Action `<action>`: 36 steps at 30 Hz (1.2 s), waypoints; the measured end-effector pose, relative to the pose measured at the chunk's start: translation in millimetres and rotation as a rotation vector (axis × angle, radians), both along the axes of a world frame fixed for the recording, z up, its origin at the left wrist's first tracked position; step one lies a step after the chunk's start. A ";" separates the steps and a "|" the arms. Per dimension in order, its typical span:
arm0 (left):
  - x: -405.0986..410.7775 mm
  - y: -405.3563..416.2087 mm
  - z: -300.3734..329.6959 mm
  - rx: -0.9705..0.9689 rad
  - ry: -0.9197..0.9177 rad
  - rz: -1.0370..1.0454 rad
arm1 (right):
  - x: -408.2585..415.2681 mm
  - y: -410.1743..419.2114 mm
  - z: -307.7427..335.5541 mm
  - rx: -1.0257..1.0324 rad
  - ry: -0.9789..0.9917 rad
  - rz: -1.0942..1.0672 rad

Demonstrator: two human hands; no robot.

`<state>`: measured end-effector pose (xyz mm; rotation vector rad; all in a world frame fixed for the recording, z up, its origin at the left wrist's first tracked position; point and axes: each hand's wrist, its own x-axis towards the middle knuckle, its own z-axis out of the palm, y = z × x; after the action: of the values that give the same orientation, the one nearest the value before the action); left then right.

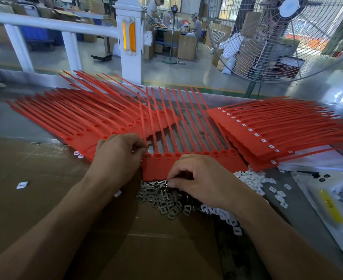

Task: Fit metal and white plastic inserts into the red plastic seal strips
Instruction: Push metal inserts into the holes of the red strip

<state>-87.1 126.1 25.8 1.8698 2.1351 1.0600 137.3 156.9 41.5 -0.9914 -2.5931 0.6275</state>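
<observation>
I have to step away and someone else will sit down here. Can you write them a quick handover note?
Left hand pinches the left end of the middle red strip sheet.
Right hand picks at the metal inserts; whether it holds one is unclear.
White inserts lie right of them.
Done: right stack shows white inserts fitted.
Left: the middle sheet and left stack, sockets look empty.

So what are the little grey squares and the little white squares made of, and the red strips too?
The grey inserts look like thin metal: dull silver with small glints. The white inserts seem to be plastic: smooth, matte, evenly white. The red seal strips look like moulded plastic with a soft sheen, and their long thin tails look bendy.
</observation>
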 end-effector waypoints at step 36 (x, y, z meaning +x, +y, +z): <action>15.8 5.3 -8.7 0.067 0.154 -0.022 | 0.8 10.2 -8.9 -0.184 0.237 -0.296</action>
<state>-71.3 131.4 17.1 2.0638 2.1790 1.0261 138.2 167.1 32.5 -1.2439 -2.1593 0.8564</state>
